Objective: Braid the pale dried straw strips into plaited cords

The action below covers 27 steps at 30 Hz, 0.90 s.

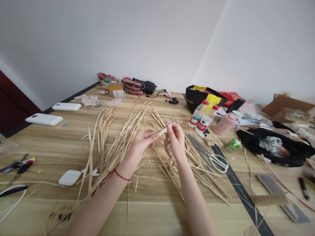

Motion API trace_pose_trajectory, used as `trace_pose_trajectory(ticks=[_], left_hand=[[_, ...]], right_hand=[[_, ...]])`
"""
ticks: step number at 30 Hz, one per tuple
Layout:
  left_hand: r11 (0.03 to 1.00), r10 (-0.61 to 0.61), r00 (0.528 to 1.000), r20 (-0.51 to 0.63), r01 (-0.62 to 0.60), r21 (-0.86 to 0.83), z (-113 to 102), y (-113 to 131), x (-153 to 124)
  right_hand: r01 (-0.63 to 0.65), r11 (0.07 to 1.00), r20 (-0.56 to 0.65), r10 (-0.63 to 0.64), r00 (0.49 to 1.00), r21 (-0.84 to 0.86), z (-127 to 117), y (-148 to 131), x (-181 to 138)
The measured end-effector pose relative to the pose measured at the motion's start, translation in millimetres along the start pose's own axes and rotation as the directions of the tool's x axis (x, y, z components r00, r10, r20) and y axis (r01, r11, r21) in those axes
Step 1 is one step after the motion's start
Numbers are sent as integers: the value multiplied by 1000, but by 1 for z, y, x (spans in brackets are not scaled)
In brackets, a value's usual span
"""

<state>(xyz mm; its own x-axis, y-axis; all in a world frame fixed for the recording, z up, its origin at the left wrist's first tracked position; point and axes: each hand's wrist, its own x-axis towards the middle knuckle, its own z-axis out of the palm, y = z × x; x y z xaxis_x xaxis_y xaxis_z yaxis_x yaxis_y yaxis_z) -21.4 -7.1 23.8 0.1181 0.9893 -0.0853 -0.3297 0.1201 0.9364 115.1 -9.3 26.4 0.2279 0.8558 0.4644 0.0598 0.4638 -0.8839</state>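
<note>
Cardboard scrawl [60,216] unreadable; left hand [142,142], right hand [176,137] pinch straw [161,131].

We take this for a makeshift craft room rather than a fitted workshop. Bare white walls [123,39] meet in a corner at twelve o'clock, and the work surface is covered in flattened cardboard [152,216]. Dried straw strips [118,137] fan across the middle, with scissors [218,161] at three o'clock and pliers [17,165] at nine. At twelve we see what may be woven pieces [133,86] bound with pink cord, though they are too small to be sure. Everyday clutter rings it all: water bottles [201,117] at one o'clock, a power bank [44,119] at ten, an earbud case [69,178] at eight, a black bag [256,137] at three.
</note>
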Motion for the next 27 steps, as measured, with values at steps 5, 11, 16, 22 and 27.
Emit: trace_pose_trajectory(ticks=[5,11,16,22,27], left_hand=[[969,-105,991,85,121,-214,8,-17,-4],[938,-80,994,80,102,-331,19,-32,-9],[965,-70,993,96,92,-246,25,-35,-10],[994,106,986,125,-102,-42,19,-20,-10],[995,99,983,153,-96,-25,14,-4,-11]], right_hand=[[-11,999,11,11,1000,-41,-7,4,4],[21,996,32,-18,999,-87,-11,5,6],[12,998,53,-9,999,-57,-13,-1,5],[-117,991,-13,118,993,62,-18,-7,6],[-202,979,117,198,973,30,-29,-5,7]])
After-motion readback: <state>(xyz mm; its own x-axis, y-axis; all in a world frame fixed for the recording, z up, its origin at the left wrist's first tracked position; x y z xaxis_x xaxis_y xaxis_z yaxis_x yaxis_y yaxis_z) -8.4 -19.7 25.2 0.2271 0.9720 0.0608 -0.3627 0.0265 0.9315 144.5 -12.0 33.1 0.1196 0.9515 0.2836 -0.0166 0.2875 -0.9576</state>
